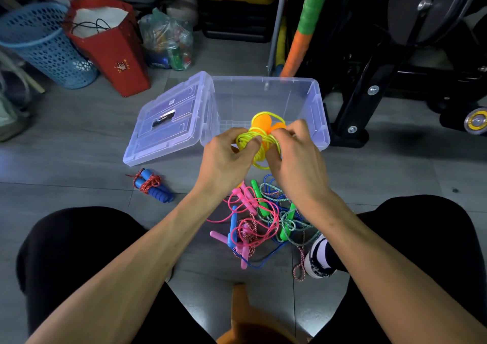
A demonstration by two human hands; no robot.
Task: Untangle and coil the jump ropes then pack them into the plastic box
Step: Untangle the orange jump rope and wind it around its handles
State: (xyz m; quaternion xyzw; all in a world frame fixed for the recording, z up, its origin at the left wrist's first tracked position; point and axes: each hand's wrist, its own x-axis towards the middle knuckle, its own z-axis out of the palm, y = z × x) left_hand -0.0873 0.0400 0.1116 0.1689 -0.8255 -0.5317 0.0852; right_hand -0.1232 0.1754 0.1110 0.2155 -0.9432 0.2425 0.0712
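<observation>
Left hand [226, 154] and right hand [292, 154] both gripping a coiled yellow jump rope [259, 143] with orange handles above the near rim of the open plastic box [313, 101], lid [168, 122] leaning beside it, tangled ropes [263, 219] on the floor below, bundled blue-handled rope [152, 185] lying apart to the left

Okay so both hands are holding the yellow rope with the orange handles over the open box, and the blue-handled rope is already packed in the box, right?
Not quite. In the head view the blue-handled rope lies coiled on the floor left of the hands, not in the plastic box. Otherwise right: left hand and right hand hold the yellow rope over it.
</observation>
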